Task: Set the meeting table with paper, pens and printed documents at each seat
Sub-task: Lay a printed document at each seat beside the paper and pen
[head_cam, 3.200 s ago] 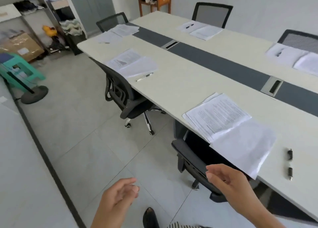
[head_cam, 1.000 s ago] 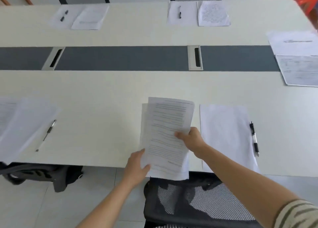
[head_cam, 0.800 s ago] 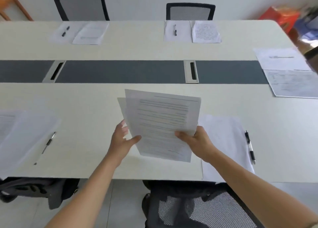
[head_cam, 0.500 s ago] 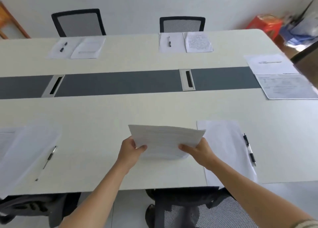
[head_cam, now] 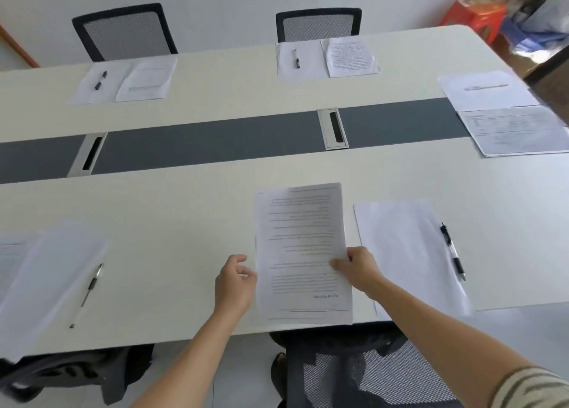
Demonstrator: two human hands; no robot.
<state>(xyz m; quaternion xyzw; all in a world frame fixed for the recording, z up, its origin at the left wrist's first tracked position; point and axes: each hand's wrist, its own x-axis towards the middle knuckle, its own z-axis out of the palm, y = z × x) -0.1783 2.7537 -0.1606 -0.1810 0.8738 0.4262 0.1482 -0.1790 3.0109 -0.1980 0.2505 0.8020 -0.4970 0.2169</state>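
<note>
Right hand (head_cam: 358,270) pinches printed document (head_cam: 301,238) right edge; left hand (head_cam: 235,281) loosely curled, empty, beside left edge; bare table (head_cam: 172,238) left of its fingers

Matt paper document (head_cam: 300,247) on smooth matt table (head_cam: 184,222).

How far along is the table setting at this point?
Looks done: the far-left setting and far-right setting each show paper, pen and print; the right-end papers are down. In hand: the right hand pinches the printed document lying beside the blank sheet and pen; the left hand is at its edge. Left: letting go; the near-left setting is cut off.
</note>
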